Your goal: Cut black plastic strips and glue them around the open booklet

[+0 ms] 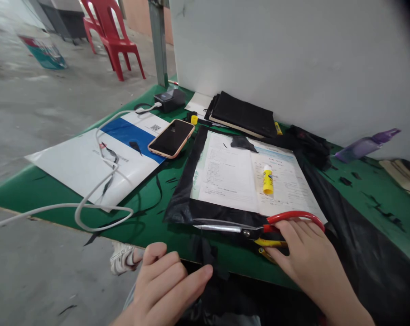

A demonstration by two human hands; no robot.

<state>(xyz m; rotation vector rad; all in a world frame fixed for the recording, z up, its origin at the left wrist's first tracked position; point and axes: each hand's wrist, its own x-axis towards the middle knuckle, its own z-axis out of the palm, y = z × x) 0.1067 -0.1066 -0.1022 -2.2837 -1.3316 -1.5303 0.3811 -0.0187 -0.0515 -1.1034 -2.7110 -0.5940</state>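
My right hand (308,253) grips a pair of scissors (247,232) with red and yellow handles. Their blades point left along the near edge of a black plastic sheet (221,212), under an opened paper booklet (225,176). A yellow glue stick (267,180) lies on the booklet's right page, and a black scrap (243,143) rests near its top. Below the table edge, my left hand (167,285) has loosely curled fingers, one reaching right, with no object visible in them. Just beyond that fingertip is a dark scrap (205,251), blurred; whether they touch I cannot tell.
A phone (171,138) lies partly on a white-and-blue folder (89,158), crossed by a white cable (85,199) running to a black device (170,99). Behind sit a black-covered book (242,113) and, at right, a purple bottle (364,146). Red chairs (114,40) stand beyond.
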